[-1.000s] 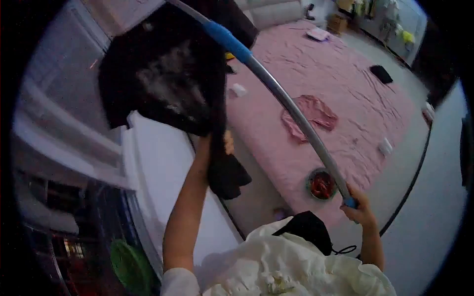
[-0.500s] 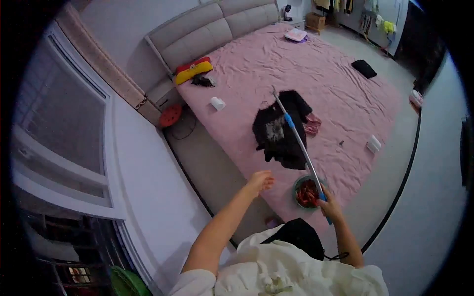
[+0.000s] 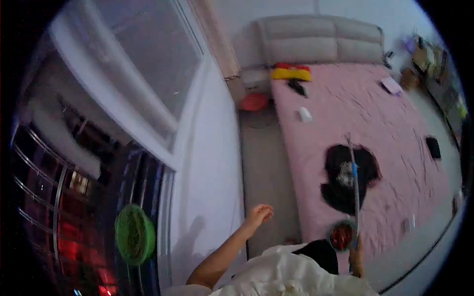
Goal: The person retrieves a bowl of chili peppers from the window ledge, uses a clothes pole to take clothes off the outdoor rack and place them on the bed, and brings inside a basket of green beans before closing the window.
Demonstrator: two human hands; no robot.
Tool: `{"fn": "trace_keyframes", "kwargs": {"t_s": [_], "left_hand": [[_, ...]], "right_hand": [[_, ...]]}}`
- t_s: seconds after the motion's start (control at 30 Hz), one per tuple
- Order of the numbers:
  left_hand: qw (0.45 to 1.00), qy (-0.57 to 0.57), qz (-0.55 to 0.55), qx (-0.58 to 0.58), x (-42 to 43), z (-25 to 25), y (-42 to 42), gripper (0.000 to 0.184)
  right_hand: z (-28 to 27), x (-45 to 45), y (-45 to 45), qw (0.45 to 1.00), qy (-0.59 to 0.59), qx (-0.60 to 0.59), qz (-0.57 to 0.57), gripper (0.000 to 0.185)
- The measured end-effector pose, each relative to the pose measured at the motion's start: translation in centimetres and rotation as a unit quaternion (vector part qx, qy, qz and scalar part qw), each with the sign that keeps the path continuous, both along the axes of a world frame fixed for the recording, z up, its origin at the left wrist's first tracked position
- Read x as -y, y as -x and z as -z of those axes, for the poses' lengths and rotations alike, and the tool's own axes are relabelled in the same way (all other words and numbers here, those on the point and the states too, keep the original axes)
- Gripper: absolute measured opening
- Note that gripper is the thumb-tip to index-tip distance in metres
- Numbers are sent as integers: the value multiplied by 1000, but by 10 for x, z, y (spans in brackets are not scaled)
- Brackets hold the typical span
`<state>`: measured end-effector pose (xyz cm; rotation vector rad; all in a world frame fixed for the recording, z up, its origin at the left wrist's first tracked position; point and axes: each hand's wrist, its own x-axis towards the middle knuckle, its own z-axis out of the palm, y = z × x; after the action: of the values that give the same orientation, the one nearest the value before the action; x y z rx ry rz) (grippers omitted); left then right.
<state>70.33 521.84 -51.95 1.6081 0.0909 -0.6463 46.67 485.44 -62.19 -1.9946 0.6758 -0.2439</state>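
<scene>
My right hand (image 3: 356, 260), low in the view, is closed around the lower end of a telescopic clothes pole (image 3: 356, 192). The pole is silver with blue grips and a small hook-like tip, and it extends up across a black garment (image 3: 338, 158) with a grey print. Over the floor beside the bed, my left hand (image 3: 260, 214) holds nothing, its fingers loosely curled and apart. Close to my right hand, a round bowl (image 3: 330, 230) of red things, perhaps chillies, stands at the bed's near end.
The pink-sheeted bed (image 3: 340, 108) carries a red and yellow cushion (image 3: 292, 74), a white roll (image 3: 305, 115) and a folded black cloth (image 3: 433, 147). Left are the window frame (image 3: 190, 118) and a green basket (image 3: 150, 239) outside by metal bars. A red reel (image 3: 254, 102) lies on the floor.
My view has swung left toward the window, so the bed sits further right and the green basket shows more fully. My right hand still grips the pole; my left hand stays free.
</scene>
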Motion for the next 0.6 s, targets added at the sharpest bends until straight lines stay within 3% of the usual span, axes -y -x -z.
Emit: {"fn": "trace_keyframes", "kwargs": {"t_s": [0.03,0.13,0.27,0.37,0.43,0.47,0.5,0.53,0.57,0.6], "left_hand": [[1000,5,-28,-5,-5,0,6,23],[998,42,-47,8,-8,-15,11,24],[982,135,-77,104,7,-13,19,26],[969,166,-26,181,9,-43,22,28],[964,191,18,184,5,-48,25,29],[959,193,19,205,-8,-47,31,29],[960,176,9,217,-26,-39,40,30],[961,156,-1,228,-41,-40,45,30],[957,152,2,247,-52,-26,50,30],[952,214,-24,219,-62,-6,55,32]], "right_hand": [[-60,-30,-1,999,25,41,-9,49],[-65,-24,-16,983,50,168,-54,49],[-67,-12,-64,982,19,187,-27,47],[-94,-17,-94,974,98,182,-92,45],[-161,-67,-123,930,204,283,-113,44],[-145,-71,-135,923,208,303,-112,44],[-111,-74,-150,891,174,319,-274,49],[-112,-88,-163,831,137,326,-429,55],[-105,-105,-173,825,142,344,-425,55],[-123,-146,-181,838,145,278,-446,57]]}}
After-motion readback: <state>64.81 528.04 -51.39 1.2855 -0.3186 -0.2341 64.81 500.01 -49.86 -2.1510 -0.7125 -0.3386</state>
